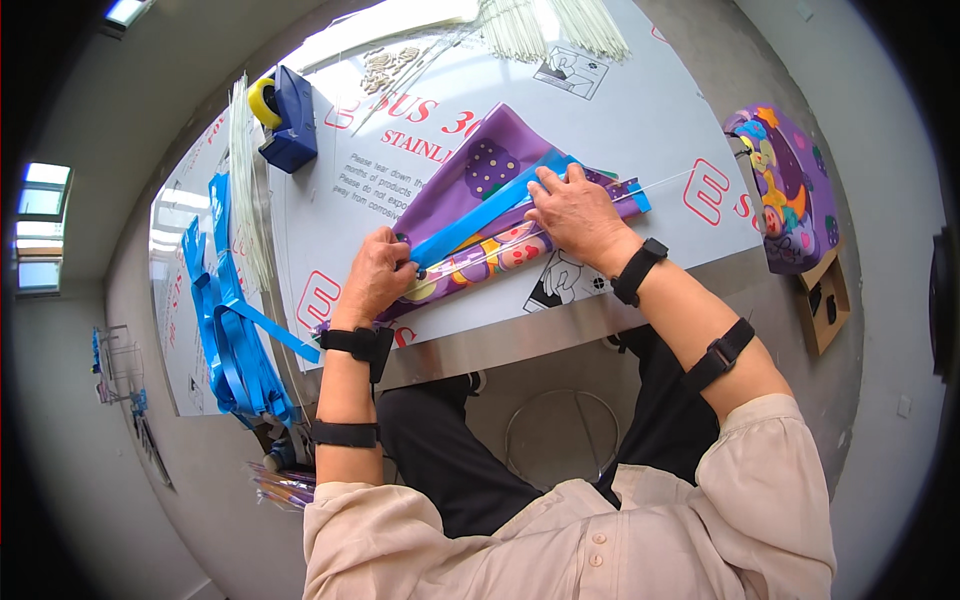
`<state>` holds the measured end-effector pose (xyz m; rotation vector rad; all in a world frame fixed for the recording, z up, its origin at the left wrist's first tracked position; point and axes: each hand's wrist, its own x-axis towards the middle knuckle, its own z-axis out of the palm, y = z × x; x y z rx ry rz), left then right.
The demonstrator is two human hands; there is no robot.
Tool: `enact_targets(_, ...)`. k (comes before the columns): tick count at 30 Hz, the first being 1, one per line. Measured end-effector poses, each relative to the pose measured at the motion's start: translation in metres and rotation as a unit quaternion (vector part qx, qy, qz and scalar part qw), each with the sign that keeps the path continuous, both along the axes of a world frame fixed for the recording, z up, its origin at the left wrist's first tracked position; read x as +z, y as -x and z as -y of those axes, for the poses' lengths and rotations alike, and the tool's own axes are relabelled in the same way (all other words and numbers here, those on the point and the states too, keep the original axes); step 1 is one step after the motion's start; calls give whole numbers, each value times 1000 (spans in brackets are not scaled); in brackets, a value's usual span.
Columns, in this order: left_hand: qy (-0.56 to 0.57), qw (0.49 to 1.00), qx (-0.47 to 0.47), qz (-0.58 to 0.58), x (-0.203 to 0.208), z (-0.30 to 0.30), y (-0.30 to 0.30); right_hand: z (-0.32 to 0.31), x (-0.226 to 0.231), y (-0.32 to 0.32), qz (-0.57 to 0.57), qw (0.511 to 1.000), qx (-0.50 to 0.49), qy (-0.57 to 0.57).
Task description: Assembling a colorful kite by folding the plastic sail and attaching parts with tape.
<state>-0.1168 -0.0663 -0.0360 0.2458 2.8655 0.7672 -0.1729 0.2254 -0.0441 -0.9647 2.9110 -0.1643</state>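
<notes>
A purple cartoon-printed sheet [457, 195] lies partly folded on the table in front of me, one pointed flap spread toward the far side. A bright blue strip [478, 212] runs along it, and a clear, shiny layer covers part of the near roll. My left hand [380, 275] is closed on the sheet's left end, its fingers bent in. My right hand [583, 213] grips the bundle near its right end, with fingers curled over the blue strip. A thin pale rod [690, 177] sticks out rightward from the bundle. What lies under my right palm is hidden.
A blue tape dispenser [291, 125] stands at the left, beside long white rods [247, 190]. Blue ribbons [235, 345] hang over the near-left edge. More rods [512, 28] and small beige pieces [388, 70] lie far back. Printed purple sheets [800, 190] and a cardboard box [828, 325] are at the right.
</notes>
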Motion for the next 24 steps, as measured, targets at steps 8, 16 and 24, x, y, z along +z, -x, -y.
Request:
enact_targets(8,-29,998,49,-32,-1,-3,-8,0,-24,16,-182,971,104,111)
enact_targets(16,1,991,57,-124,-18,-8,-22,9,-34,41,-104,966,27,235)
enact_targets(24,-18,991,56,-119,-14,-10,-23,4,-7,51,-128,980,7,151)
